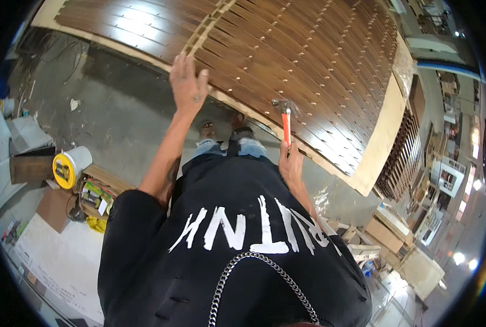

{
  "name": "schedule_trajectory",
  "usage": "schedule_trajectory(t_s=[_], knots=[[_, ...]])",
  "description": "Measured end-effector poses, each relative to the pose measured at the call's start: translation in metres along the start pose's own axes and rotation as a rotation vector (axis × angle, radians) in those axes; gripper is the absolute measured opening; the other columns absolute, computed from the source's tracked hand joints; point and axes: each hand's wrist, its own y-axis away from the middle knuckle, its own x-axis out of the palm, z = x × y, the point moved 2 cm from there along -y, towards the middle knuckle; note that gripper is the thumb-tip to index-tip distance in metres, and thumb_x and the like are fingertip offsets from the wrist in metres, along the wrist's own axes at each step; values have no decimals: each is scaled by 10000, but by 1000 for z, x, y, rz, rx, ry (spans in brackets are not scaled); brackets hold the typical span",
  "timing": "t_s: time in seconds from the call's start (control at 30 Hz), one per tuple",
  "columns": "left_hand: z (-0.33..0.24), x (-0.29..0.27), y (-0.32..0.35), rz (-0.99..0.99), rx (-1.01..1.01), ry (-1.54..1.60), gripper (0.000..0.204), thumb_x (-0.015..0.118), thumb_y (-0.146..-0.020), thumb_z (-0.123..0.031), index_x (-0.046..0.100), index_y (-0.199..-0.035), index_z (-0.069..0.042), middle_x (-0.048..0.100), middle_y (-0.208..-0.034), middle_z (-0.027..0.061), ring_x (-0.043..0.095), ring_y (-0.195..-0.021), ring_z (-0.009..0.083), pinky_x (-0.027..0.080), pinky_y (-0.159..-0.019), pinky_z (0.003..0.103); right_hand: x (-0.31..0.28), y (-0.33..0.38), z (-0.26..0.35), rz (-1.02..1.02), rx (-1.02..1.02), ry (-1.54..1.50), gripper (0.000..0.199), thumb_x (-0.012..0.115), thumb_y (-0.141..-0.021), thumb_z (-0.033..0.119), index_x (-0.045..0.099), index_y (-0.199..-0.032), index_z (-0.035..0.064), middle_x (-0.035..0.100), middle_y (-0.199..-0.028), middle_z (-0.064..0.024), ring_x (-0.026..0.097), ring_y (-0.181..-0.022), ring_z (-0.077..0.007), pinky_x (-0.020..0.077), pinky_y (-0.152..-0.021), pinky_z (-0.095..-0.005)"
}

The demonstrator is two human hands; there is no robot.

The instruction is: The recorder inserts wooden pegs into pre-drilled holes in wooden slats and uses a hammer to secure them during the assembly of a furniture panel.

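Observation:
In my right hand is a claw hammer, gripped low on its orange-red handle. Its metal head is over the near edge of a large brown wooden panel, slightly blurred. The panel is made of dark slats dotted with rows of small pale spots, and it lies on a lighter board that shows along the near edge. My left hand is open, fingers stretched out, its fingertips at the panel's near edge beside a pale gap between two slatted sections.
On the floor to the left are a white bucket with a yellow lid and a cardboard box of small items. More slatted brown panels stand beyond the right edge. Stacked boards and boxes lie at lower right.

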Motion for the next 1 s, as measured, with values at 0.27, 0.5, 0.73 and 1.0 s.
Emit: schedule_trajectory(t_s=[0.27,0.5,0.73,1.0], knots=[[3,40,12,4,69,-163,495,444,-969,-231,424,-1413,-13,311,-1523,166,233,-1416,408,226,-1129,540,3,-10,94,38,-289,22,359,501,-990,362,519,-974,4,597,-662,-281,592,-614,-483,441,-554,-558],[3,42,10,-46,90,-149,494,456,-942,-184,433,-1408,-21,320,-1518,159,247,-1407,410,268,-1110,538,29,-35,85,85,-295,203,365,486,-996,361,502,-923,3,602,-660,-274,598,-606,-475,448,-537,-551],[2,40,11,22,55,-158,514,420,-961,-236,401,-1432,-31,305,-1530,156,220,-1425,403,223,-1142,531,13,-50,97,-106,-270,36,413,451,-1004,383,503,-893,-11,595,-651,-297,595,-620,-496,463,-557,-558],[-2,39,9,32,25,-186,498,421,-959,-223,418,-1420,-34,328,-1516,157,246,-1413,395,241,-1137,523,3,-72,96,-101,-213,-6,476,416,-1006,427,511,-914,-30,609,-688,-317,614,-695,-510,479,-619,-590]])
